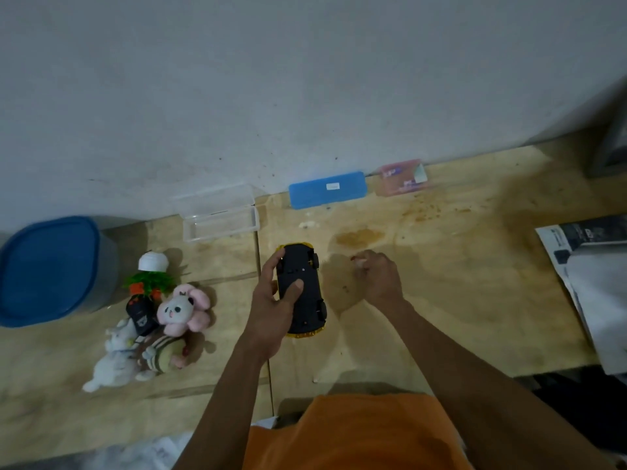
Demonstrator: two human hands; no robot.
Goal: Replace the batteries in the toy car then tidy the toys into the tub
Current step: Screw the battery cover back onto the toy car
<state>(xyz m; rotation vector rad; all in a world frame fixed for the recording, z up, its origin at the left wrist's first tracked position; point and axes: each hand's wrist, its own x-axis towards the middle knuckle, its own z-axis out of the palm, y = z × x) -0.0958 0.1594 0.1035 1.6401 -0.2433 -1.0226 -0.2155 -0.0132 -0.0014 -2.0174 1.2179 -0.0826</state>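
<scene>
Still early: left hand (271, 310) clamps upturned yellow-and-black plastic toy car (302, 290); right hand (378, 278) pinches something small. Plush toys (149, 334) untidied; blue-lidded tub (51, 269) far left, closed.

Dim, soft focus, wide-angle edge bending

Both bare forearms reach forward from the bottom of the view. The left hand (271, 307) grips the upturned toy car (300, 288), thumb laid across the underside, forefinger stretched along its far left edge. The right hand (378, 276) is curled, knuckles up, its fingertips pinching something small, too blurred to name.
</scene>
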